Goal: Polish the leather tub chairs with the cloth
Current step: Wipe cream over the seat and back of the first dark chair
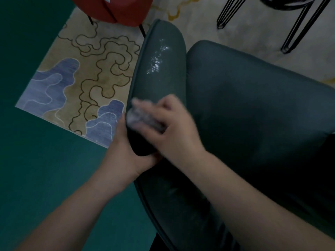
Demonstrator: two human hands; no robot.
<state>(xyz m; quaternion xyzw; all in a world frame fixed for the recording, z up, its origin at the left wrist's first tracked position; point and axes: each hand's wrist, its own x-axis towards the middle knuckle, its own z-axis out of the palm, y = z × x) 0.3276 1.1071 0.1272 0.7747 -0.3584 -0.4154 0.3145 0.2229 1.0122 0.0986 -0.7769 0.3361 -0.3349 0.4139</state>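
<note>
A dark teal leather tub chair (244, 109) fills the right half of the view, its curved armrest (159, 78) running up the middle. A wet, shiny patch (157, 57) glistens on the armrest's upper part. My right hand (174, 127) presses a small greyish cloth (139, 116) onto the armrest's lower part; hand and cloth are motion-blurred. My left hand (125, 158) grips the armrest's outer edge from the left, just below the cloth.
A patterned rug (81, 84) in beige and blue lies left of the chair on a green floor (36, 169). A red chair (116, 9) stands at the top. Black hairpin table legs (297, 28) stand at the top right.
</note>
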